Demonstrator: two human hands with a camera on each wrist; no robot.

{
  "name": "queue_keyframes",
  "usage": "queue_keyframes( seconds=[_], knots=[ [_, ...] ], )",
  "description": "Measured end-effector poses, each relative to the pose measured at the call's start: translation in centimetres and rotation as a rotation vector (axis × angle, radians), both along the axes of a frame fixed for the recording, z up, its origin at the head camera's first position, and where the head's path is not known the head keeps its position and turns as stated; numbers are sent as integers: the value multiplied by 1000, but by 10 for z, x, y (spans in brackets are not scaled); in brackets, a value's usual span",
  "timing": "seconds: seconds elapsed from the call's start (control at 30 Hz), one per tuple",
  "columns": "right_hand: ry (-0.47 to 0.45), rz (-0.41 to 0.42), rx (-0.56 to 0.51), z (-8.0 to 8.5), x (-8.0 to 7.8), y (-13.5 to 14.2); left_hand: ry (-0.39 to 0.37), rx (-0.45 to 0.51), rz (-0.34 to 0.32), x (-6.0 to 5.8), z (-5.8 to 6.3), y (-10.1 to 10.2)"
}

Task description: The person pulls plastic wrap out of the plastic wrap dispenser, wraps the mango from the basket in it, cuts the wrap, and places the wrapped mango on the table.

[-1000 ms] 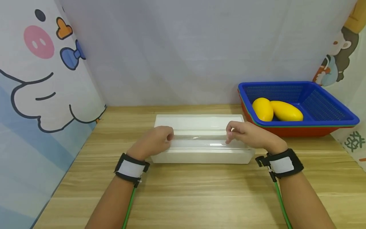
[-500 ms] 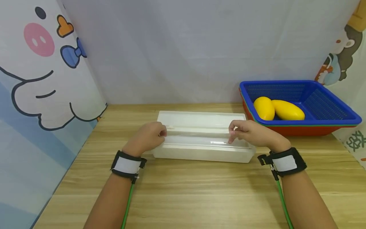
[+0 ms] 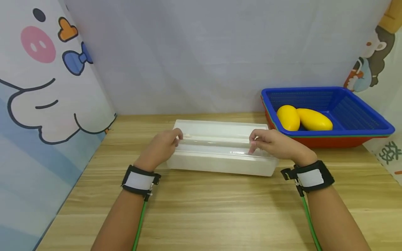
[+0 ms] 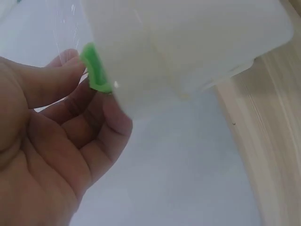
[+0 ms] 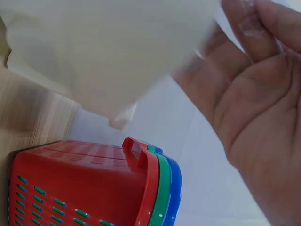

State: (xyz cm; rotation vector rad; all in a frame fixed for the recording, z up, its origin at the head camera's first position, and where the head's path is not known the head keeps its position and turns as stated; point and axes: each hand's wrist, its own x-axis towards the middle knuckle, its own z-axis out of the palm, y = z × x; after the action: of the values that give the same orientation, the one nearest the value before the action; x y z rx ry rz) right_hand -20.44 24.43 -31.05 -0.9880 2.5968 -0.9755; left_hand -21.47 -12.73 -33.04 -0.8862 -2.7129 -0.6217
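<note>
A long white cling film dispenser lies across the table with its lid raised at the back. Clear cling film stretches along its top, showing as glossy streaks. My left hand is at the dispenser's left end, pinching film between thumb and finger in the left wrist view. Beside those fingers, a green piece sits at the end of the box. At the right end, my right hand pinches the film; in the right wrist view its lower fingers are partly behind the white box.
Nested blue, green and red baskets stand at the back right, close to the right hand. Two yellow mango-like fruits lie in the top one. A pale cloth hangs behind the wooden table.
My left hand has moved back and slightly left. The dispenser's left end has shifted back, so the box sits at a slant, and more of its front shows. The right hand has barely moved.
</note>
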Motion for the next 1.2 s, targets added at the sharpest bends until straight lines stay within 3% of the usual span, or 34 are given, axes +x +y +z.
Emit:
queue_keyframes(
  seconds=[0.23,0.47,0.6,0.87,1.2],
  knots=[
    [-35,1,22,1,0,-6,70,-22,39,-1,-3,0],
    [-38,-9,34,1,0,-6,9,-24,98,0,1,1],
    [-57,-23,28,2,0,-5,-34,-2,89,-1,2,1],
    [-64,-39,7,1,1,-3,-36,56,73,-5,0,0],
    [-66,-32,4,0,0,-2,-15,95,133,-9,-8,4]
  ],
)
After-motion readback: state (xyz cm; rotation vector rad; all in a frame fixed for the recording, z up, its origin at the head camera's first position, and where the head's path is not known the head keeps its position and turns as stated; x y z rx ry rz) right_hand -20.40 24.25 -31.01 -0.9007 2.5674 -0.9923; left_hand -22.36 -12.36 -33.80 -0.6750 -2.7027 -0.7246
